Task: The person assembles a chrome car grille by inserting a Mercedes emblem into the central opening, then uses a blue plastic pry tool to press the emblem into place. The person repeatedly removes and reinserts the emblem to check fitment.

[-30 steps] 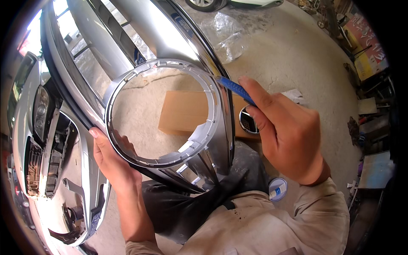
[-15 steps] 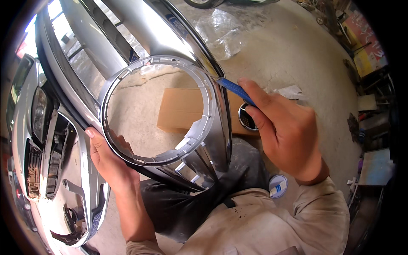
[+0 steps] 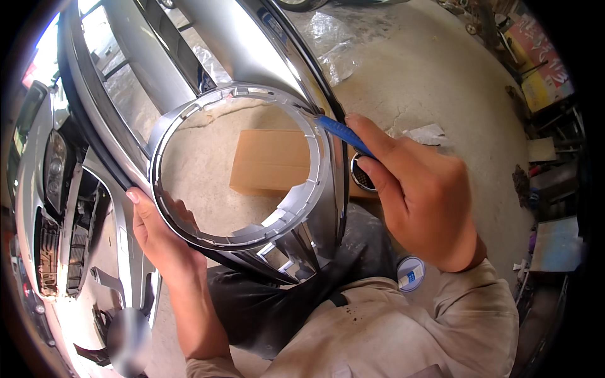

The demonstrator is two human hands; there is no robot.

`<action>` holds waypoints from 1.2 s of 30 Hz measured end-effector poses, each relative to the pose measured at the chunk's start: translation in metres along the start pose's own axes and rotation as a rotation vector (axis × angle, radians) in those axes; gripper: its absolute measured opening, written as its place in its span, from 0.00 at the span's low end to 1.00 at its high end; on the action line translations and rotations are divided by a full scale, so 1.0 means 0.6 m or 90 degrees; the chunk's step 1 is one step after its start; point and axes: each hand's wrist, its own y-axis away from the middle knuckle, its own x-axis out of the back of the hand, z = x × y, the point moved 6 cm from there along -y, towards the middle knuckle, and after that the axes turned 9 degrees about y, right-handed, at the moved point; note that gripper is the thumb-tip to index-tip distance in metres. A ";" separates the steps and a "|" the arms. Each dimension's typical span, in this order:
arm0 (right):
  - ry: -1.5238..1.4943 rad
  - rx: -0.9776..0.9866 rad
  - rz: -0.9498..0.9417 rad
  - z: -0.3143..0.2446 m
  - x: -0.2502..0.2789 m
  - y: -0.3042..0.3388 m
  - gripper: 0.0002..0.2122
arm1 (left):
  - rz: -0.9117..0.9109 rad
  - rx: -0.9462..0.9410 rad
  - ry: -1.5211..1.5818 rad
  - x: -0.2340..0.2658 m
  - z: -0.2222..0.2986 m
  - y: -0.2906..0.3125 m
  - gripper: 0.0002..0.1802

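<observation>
A silver and chrome car grille (image 3: pixel 220 44) leans across me, its lower end by my dark trousers. It has a large round opening with a clipped, notched rim (image 3: pixel 319 165). My left hand (image 3: pixel 165 242) is closed around the rim's lower left edge, thumb on top, the other fingers partly hidden behind. In my right hand (image 3: pixel 432 198), pinched between thumb and forefinger, is a slim blue utility knife (image 3: pixel 345 135). Its tip meets the upper right of the round rim; whether a blade is out is too small to tell.
Beyond the opening, a flat cardboard box (image 3: pixel 268 160) lies on the concrete floor with a round chrome-rimmed badge (image 3: pixel 363 173) on it. A round tub (image 3: pixel 411 274) stands beside my leg. At left are a partly stripped car (image 3: pixel 55 167) and a loose bumper (image 3: pixel 129 249). Clear plastic sheeting (image 3: pixel 334 50) lies farther off.
The knife's tip has shifted slightly left, farther onto the round rim. The grille has moved a little to the right, while my left hand keeps its hold.
</observation>
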 end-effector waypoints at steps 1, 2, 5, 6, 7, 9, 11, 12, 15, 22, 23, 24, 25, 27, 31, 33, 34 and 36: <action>0.006 -0.004 -0.009 0.000 0.002 0.001 0.20 | 0.001 0.005 -0.002 0.001 -0.001 -0.001 0.21; 0.014 -0.011 -0.018 0.002 0.004 0.003 0.20 | -0.016 0.000 -0.002 -0.001 -0.002 -0.001 0.21; 0.033 -0.003 -0.003 0.005 0.009 0.011 0.20 | -0.056 -0.015 -0.002 -0.003 -0.002 0.000 0.21; 0.030 -0.021 -0.019 0.005 0.009 0.013 0.20 | -0.063 -0.021 -0.004 -0.001 0.000 0.000 0.21; 0.028 -0.040 -0.035 0.003 0.010 0.016 0.20 | -0.069 -0.027 -0.006 -0.001 0.001 0.001 0.21; 0.026 -0.071 -0.063 0.003 0.011 0.020 0.19 | -0.029 -0.027 -0.027 -0.004 0.000 0.002 0.21; 0.025 -0.092 -0.081 0.004 0.009 0.026 0.19 | -0.012 -0.023 -0.035 -0.004 -0.001 0.002 0.21; 0.024 -0.100 -0.088 0.005 0.009 0.027 0.19 | -0.015 -0.020 -0.032 -0.002 -0.003 0.000 0.22; 0.022 -0.106 -0.080 0.006 0.005 0.029 0.18 | -0.016 -0.012 -0.034 -0.002 -0.005 -0.002 0.22; 0.034 -0.086 -0.036 0.001 -0.012 0.014 0.18 | 0.034 -0.018 -0.055 -0.016 -0.009 0.012 0.22; 0.036 -0.077 -0.036 -0.001 -0.013 0.010 0.18 | 0.035 -0.031 -0.062 -0.021 -0.008 0.016 0.22; 0.036 -0.068 -0.036 -0.001 -0.015 0.006 0.18 | 0.035 -0.044 -0.069 -0.028 -0.006 0.021 0.22; 0.037 -0.059 -0.041 -0.002 -0.016 0.002 0.18 | 0.036 -0.057 -0.076 -0.030 -0.004 0.023 0.22; 0.064 -0.054 -0.054 -0.003 -0.010 -0.004 0.17 | -0.006 -0.040 -0.076 -0.025 -0.009 0.019 0.22; 0.141 -0.038 -0.109 -0.010 -0.002 -0.022 0.16 | -0.040 -0.034 -0.082 -0.021 -0.010 0.013 0.22; 0.172 -0.017 -0.125 -0.020 0.002 -0.029 0.16 | 0.001 -0.045 -0.089 -0.024 -0.011 0.015 0.22; 0.184 -0.002 -0.124 -0.025 0.003 -0.031 0.16 | 0.022 -0.051 -0.093 -0.023 -0.011 0.016 0.22; 0.192 0.028 -0.137 -0.033 0.009 -0.037 0.17 | 0.002 -0.049 -0.093 -0.020 -0.012 0.016 0.22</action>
